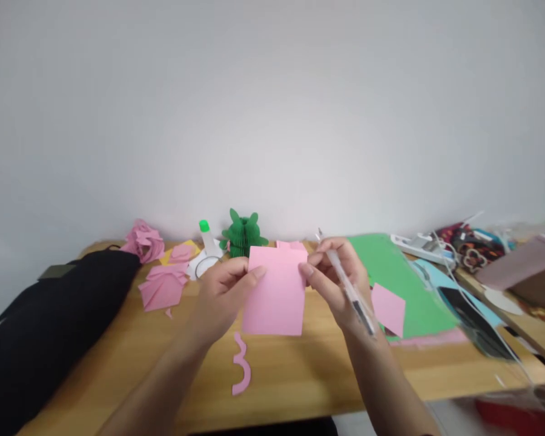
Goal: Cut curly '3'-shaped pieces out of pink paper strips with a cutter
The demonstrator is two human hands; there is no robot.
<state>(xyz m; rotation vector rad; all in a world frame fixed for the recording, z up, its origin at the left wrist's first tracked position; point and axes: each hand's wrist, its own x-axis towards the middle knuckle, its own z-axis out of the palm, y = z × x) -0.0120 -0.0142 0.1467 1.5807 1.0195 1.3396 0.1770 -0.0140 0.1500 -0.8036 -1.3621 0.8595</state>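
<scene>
A pink sheet of paper [276, 300] is held up above the table between both hands. My left hand [224, 297] pinches its left edge, thumb on the near face. On the opposite edge, near the upper corner, my right hand [336, 275] grips the sheet between thumb and fingers. A clear pen [352, 290] also rests in my right hand, slanting from the fingers down toward the wrist. Below the sheet, a wavy pink paper cutout [242, 366] shaped like a 3 lies on the wooden table [200, 387].
Behind the sheet stand a green honeycomb paper figure [244, 235] and a green-capped glue stick [208, 237]. Folded pink paper [164, 287] and black fabric [68, 309] lie left. To the right are a green sheet [390, 266], a pink square [388, 309] and clutter by the wall.
</scene>
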